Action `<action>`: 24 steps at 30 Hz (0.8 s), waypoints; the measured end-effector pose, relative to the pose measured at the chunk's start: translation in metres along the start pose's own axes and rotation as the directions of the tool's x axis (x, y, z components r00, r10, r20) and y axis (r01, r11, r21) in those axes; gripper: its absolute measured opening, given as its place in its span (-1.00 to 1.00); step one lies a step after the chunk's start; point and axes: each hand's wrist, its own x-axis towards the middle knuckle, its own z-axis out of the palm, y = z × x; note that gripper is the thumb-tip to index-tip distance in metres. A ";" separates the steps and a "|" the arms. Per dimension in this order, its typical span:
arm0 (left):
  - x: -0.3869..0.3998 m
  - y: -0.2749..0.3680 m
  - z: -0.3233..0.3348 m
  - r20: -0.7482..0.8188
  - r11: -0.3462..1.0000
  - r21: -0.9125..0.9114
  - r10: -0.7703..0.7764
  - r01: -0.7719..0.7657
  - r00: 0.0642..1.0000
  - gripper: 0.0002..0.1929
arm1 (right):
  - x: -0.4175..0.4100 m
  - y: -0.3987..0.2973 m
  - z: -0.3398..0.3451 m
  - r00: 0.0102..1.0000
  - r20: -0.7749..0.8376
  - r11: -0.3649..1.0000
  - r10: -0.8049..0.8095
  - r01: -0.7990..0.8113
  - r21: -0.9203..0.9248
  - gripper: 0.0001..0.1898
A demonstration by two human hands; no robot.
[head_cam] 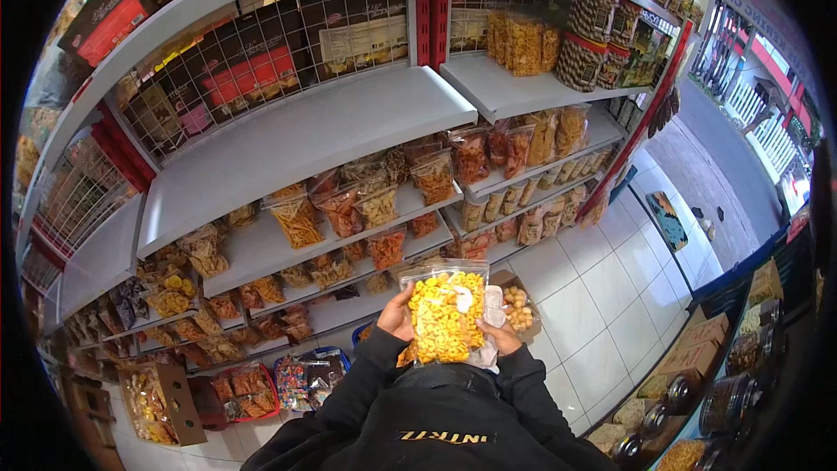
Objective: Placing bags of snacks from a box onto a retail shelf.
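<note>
A clear zip bag of yellow puffed snacks point(444, 317) is held upright between my two hands, close in front of my chest. My left hand point(396, 314) grips its left edge. On the right edge my right hand point(500, 337) holds the bag, with the thumb over its front. A greyish cloth point(494, 304) shows beside the bag at the right hand; whether that hand grips it too cannot be told. Behind the bag, part of a cardboard box with round tan items point(520, 307) is visible on the floor.
Grey metal shelves point(314, 144) stand ahead, their lower tiers lined with bagged snacks point(294, 219). Patterned tins point(582, 59) are at upper right. A cardboard carton point(186, 405) and a red basket point(271, 379) sit on the tiled floor point(601, 275). Jars point(729, 399) line the right side.
</note>
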 end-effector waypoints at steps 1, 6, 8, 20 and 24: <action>-0.004 0.006 -0.002 0.007 1.000 -0.008 0.029 -0.029 1.000 -0.46 | -0.001 -0.009 0.003 1.000 -0.015 1.000 0.009 -0.009 -0.002 -0.45; -0.019 0.028 -0.033 -0.057 0.999 0.031 0.020 -0.018 0.998 -0.42 | -0.003 -0.056 -0.005 0.997 -0.013 0.996 -0.073 0.072 -0.043 -0.46; -0.019 0.025 -0.035 -0.096 0.998 0.062 -0.006 0.012 0.995 -0.43 | -0.004 -0.072 0.002 0.998 0.038 0.997 -0.049 0.051 -0.059 -0.46; -0.011 -0.035 -0.034 -0.130 0.994 0.101 0.050 -0.037 0.990 -0.47 | 0.008 -0.058 0.033 0.982 0.178 0.811 0.062 0.054 -0.582 -0.64; -0.014 -0.036 -0.038 -0.158 0.979 0.150 0.159 -0.135 0.975 -0.55 | -0.008 -0.084 0.051 0.979 0.186 0.464 -0.078 0.201 -0.863 -0.68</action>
